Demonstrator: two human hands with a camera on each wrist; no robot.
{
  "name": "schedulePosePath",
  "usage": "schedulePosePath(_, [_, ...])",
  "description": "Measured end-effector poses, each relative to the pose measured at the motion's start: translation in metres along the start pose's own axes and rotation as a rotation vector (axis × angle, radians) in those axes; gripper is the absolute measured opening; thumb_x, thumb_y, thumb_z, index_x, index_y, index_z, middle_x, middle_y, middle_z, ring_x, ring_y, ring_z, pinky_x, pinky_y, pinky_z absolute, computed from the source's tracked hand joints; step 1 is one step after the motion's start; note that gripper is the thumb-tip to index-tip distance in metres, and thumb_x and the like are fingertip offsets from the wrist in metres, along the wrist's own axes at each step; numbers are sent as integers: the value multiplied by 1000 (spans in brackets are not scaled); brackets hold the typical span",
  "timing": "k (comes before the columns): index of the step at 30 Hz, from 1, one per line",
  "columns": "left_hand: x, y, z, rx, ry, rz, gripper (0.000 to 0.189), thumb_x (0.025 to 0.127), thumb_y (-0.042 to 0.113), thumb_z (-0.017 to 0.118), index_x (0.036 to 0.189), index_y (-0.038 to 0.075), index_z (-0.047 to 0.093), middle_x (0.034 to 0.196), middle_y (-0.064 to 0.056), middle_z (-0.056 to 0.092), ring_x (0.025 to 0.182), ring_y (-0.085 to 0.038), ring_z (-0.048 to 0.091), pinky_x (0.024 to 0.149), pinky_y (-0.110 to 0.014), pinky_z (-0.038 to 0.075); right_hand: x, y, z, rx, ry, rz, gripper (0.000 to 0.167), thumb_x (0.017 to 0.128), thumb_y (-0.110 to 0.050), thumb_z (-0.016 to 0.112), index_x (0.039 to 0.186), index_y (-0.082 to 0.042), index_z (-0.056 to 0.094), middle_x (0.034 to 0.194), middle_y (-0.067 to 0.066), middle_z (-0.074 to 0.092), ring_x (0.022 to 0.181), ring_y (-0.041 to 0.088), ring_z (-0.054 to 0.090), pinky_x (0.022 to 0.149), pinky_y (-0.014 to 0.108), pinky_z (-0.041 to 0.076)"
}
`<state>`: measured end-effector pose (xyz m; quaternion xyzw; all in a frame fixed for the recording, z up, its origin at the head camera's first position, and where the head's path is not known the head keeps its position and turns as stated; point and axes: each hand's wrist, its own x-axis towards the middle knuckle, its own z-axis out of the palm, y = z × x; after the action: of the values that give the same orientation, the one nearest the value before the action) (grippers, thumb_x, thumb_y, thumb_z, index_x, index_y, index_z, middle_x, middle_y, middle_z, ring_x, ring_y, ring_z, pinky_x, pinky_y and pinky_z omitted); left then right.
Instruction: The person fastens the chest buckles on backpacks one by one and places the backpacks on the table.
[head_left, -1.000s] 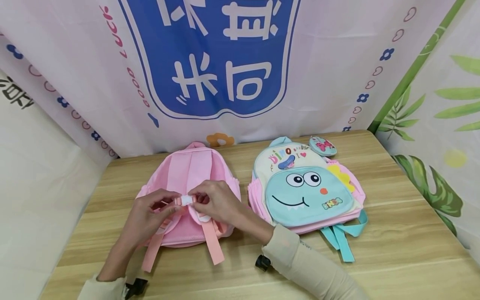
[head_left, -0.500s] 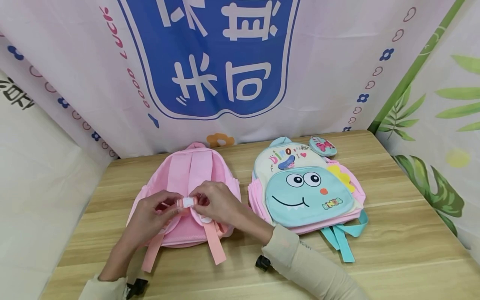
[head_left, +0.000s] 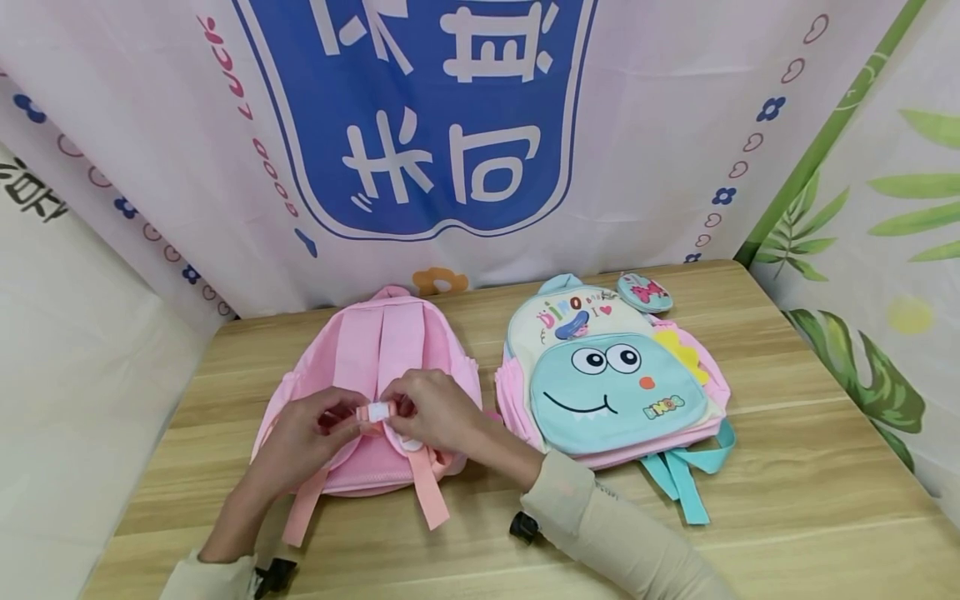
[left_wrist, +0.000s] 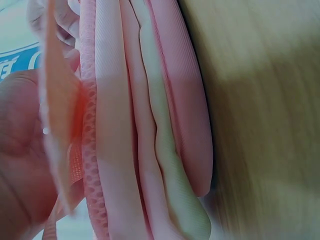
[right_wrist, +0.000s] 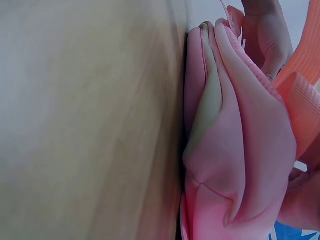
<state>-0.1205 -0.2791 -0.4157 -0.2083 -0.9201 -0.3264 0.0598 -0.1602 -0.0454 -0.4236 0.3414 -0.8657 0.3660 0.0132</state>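
Note:
A pink backpack [head_left: 375,350] lies back-up on the wooden table [head_left: 787,500], its straps trailing toward me. Over its middle my left hand [head_left: 311,437] and right hand [head_left: 431,408] pinch a small white buckle [head_left: 377,410] on the chest strap from either side. The left wrist view is filled by the pink backpack's [left_wrist: 150,130] layered edge and an orange strap [left_wrist: 57,115] against my palm. In the right wrist view the pink backpack's [right_wrist: 235,145] folds lie on the wood, with an orange strap [right_wrist: 302,100] beside them.
A second backpack [head_left: 611,375] with a blue dinosaur face and teal straps lies to the right of the pink one. Printed cloth walls close in the back and both sides. Bare wood runs along the front edge.
Both hands have drawn slightly closer together around the buckle and shifted a little toward me. The backpacks have not moved.

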Motion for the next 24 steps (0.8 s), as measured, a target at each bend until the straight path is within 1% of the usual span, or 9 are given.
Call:
schedulePosePath(5, [0,0,0,18,-20,-18,24,92,3,83,113,12,77,92,5,75,78,-3,64,70,-23,57,0,0,1,-7,-9,6,16,93,-13,83,109,-12,82,93,-3,73,79,-4,60,68,5,47])
schedulePosePath(12, [0,-3,0,19,-40,-21,23,92,5,84,113,13,77,93,6,74,78,-3,61,68,-22,54,-1,0,0,-4,-30,0,16,94,-13,82,110,-11,81,95,-1,75,81,1,63,71,7,48])
schedulePosePath(16, [0,-1,-2,28,-51,-30,25,91,8,86,113,13,76,88,6,68,76,-5,58,67,-22,52,-2,0,-6,10,-58,-18,20,96,-14,79,116,-9,80,99,1,76,86,4,67,74,8,49])
schedulePosePath(20, [2,4,-5,73,-21,5,27,89,11,88,113,14,76,94,4,70,81,-8,60,70,-25,55,-5,0,-17,26,-85,-14,27,98,-15,75,125,-8,77,111,3,78,97,9,72,82,12,53])
schedulePosePath(24, [8,12,-5,99,13,39,28,90,14,88,115,11,77,105,-1,76,88,-12,65,77,-33,59,-12,1,-32,2,-102,19,33,98,-19,76,130,-9,75,121,4,77,107,15,72,91,21,57])
